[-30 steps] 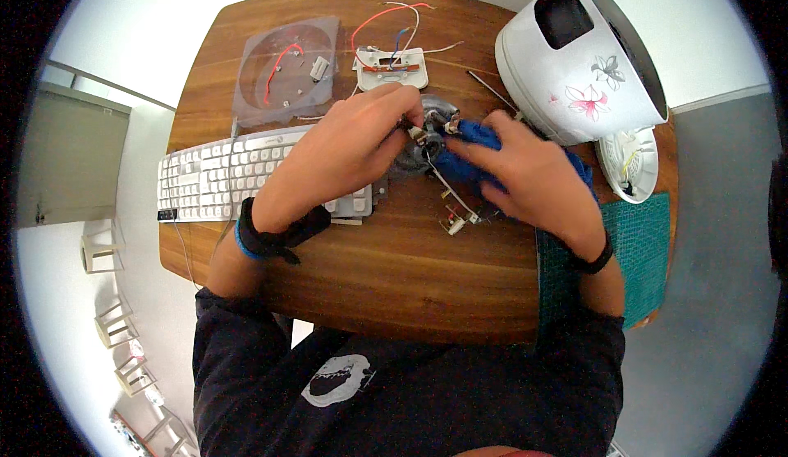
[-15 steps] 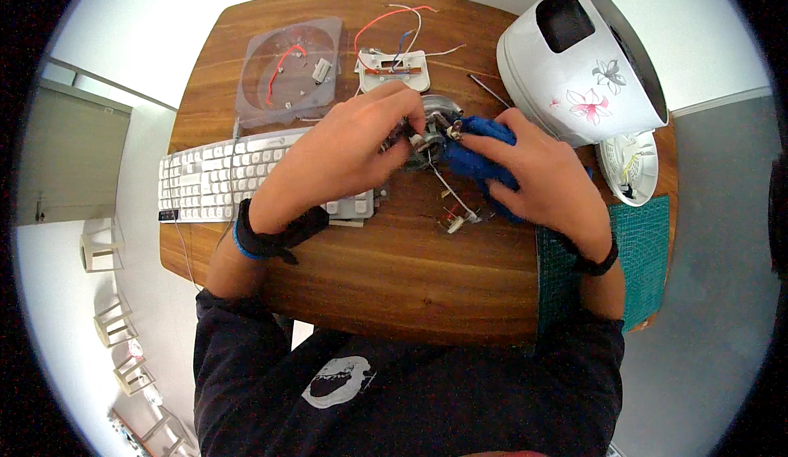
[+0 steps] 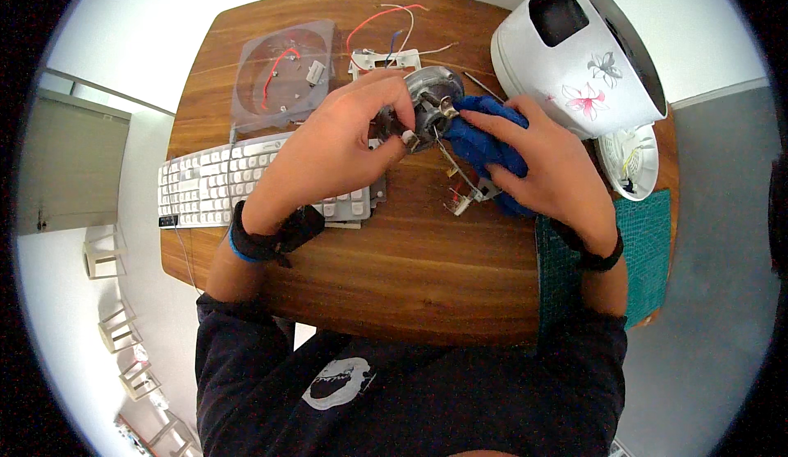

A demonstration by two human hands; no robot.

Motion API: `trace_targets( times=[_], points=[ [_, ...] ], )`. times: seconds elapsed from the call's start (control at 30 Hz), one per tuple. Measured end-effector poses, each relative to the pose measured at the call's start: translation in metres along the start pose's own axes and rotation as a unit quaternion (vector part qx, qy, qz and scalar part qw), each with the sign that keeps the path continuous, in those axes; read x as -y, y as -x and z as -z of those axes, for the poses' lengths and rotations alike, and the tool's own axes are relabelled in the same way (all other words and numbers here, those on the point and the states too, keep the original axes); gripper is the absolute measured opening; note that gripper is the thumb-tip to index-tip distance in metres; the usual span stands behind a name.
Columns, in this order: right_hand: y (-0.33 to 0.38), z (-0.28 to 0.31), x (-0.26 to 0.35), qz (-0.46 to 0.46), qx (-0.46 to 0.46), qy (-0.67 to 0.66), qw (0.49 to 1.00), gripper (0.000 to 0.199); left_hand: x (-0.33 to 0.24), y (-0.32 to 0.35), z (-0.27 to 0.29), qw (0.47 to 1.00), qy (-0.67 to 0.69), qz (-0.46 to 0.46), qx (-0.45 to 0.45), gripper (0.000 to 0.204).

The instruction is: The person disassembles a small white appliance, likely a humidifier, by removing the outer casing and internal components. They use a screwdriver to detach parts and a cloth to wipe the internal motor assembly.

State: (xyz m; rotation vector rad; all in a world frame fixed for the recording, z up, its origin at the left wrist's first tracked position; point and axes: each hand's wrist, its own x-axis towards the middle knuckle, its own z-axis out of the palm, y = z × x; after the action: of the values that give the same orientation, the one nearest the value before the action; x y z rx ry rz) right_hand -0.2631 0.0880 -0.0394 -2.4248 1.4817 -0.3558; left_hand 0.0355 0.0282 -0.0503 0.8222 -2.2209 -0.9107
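Observation:
A round, shiny metal part (image 3: 439, 88) with brackets and terminals, like an appliance's heating plate, is tilted up between my hands above the table. My left hand (image 3: 341, 133) pinches a small whitish connector (image 3: 408, 137) at its near left side, thumb against forefinger. On the right, my right hand (image 3: 550, 157) is closed around a bunched blue cloth (image 3: 480, 141) that lies against the metal part, its forefinger reaching the bracket. A wire with a small white and red piece (image 3: 458, 201) hangs from the near side. The left fingers hide part of the metal.
A white keyboard (image 3: 213, 182) lies left, below a clear plastic tray (image 3: 246, 100) of small parts. Behind my hands is a white plastic bracket (image 3: 402, 61) with loose wires. A flowered white housing (image 3: 525, 71), white bowl-shaped cover (image 3: 648, 162) and green cutting mat (image 3: 644, 252) are right.
The metal part has been tipped so that more of its round face shows. My left fingers have shifted slightly down and left, and the right hand still grips the cloth.

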Motion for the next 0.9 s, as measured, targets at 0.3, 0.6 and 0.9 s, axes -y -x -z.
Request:
trace_targets(
  times=[0.3, 0.6, 0.9],
  points=[
    [-0.001, -0.007, -0.001, 0.014, 0.019, -0.014, 1.0, 0.07, 0.01, 0.003, -0.004, 0.995, -0.03, -0.011, 0.091, 0.026],
    [-0.004, -0.005, 0.003, 0.078, -0.069, 0.008, 0.995, 0.07, -0.01, 0.0, 0.007, 0.988, -0.021, 0.05, 0.144, 0.041],
    [-0.007, -0.018, 0.0, 0.065, -0.056, -0.024, 0.996, 0.066, -0.003, 0.003, -0.001, 0.983, 0.069, 0.134, 0.103, 0.057]
  ],
)
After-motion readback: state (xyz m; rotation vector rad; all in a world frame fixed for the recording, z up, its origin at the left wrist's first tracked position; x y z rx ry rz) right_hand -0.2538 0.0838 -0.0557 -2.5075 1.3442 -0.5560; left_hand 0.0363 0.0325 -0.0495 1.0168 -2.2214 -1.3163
